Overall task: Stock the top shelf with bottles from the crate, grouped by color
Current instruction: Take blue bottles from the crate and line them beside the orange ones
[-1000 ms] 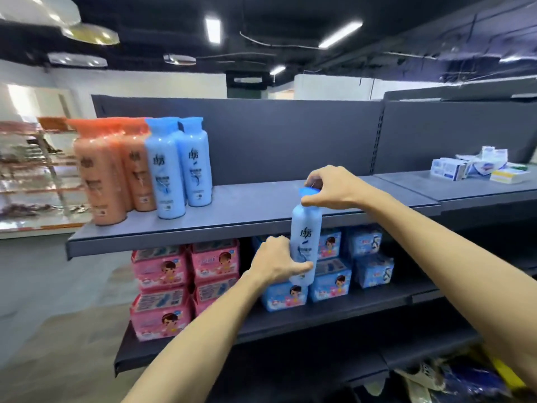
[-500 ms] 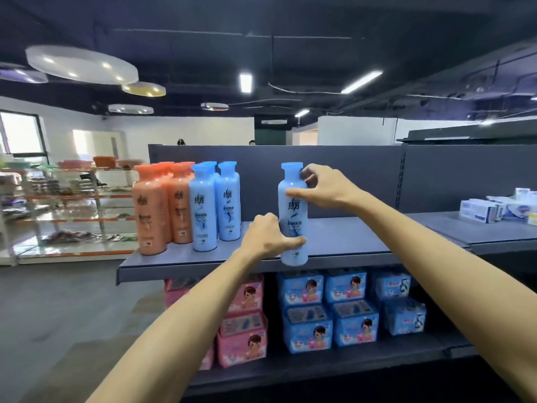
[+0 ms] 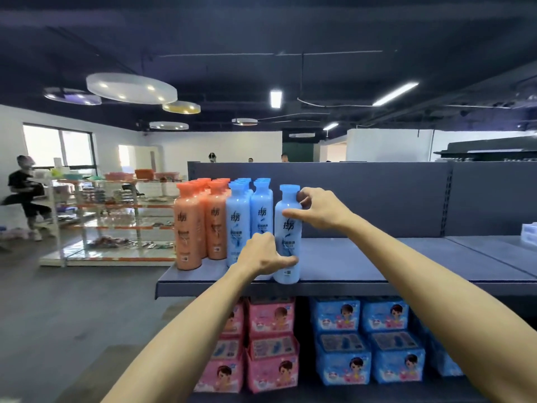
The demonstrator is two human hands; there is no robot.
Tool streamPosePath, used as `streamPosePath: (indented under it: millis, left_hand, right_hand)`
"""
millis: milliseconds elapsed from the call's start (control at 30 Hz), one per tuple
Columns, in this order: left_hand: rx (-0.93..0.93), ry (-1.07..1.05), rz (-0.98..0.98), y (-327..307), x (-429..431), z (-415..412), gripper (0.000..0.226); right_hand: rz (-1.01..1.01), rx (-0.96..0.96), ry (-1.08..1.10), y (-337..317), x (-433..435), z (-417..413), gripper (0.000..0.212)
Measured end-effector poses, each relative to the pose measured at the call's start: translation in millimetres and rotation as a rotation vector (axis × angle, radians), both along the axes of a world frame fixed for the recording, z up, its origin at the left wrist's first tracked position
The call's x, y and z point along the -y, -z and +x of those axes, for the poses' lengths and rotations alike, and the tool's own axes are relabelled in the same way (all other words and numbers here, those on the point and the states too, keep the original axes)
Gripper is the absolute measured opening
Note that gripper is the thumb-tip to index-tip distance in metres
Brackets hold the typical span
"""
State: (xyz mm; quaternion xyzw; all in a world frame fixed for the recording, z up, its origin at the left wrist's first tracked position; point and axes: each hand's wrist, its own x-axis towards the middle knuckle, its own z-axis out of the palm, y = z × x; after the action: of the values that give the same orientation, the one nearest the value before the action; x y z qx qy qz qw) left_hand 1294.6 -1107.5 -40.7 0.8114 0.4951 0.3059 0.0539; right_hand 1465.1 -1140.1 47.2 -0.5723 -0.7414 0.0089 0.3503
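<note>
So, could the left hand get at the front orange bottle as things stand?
Probably yes, once it lets go: the left hand grips the blue bottle low down, and the orange bottle stands at the open shelf edge, nothing in front.

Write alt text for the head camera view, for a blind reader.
Two hands hold a light blue bottle upright at the front of a grey top shelf: left hand low on it, right hand near its cap. To its left stand blue bottles and orange bottles.
</note>
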Motion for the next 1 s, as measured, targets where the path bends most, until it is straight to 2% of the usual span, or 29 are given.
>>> streamPosePath:
  millis: [167, 400, 567, 633, 767, 1000]
  left_hand:
    - [-0.018, -0.012, -0.023, 1.6, -15.3, -15.3, 0.056]
    - [-0.104, -0.049, -0.028, 2.4, -29.0, -36.5, 0.059]
    - [-0.176, -0.097, -0.041, 5.1, -33.5, -46.0, 0.054]
    - [-0.194, -0.107, -0.045, 7.5, -33.8, -44.3, 0.053]
    - [-0.239, -0.134, -0.064, 10.1, -37.8, -43.9, 0.053]
    - [-0.268, -0.174, 0.018, 17.5, -42.5, -41.0, 0.044]
  right_hand:
    - [0.026, 0.019, -0.01, 3.5, -19.7, -18.1, 0.043]
    - [0.032, 0.029, 0.001, 6.6, -45.0, -38.1, 0.045]
    - [0.031, 0.029, 0.016, 11.4, -51.5, -47.9, 0.045]
    - [-0.013, 0.1, 0.017, 10.7, -50.5, -48.7, 0.051]
    - [-0.053, 0.465, 0.118, 14.2, -46.5, -50.4, 0.078]
    - [-0.021, 0.498, 0.128, 14.7, -55.0, -58.2, 0.081]
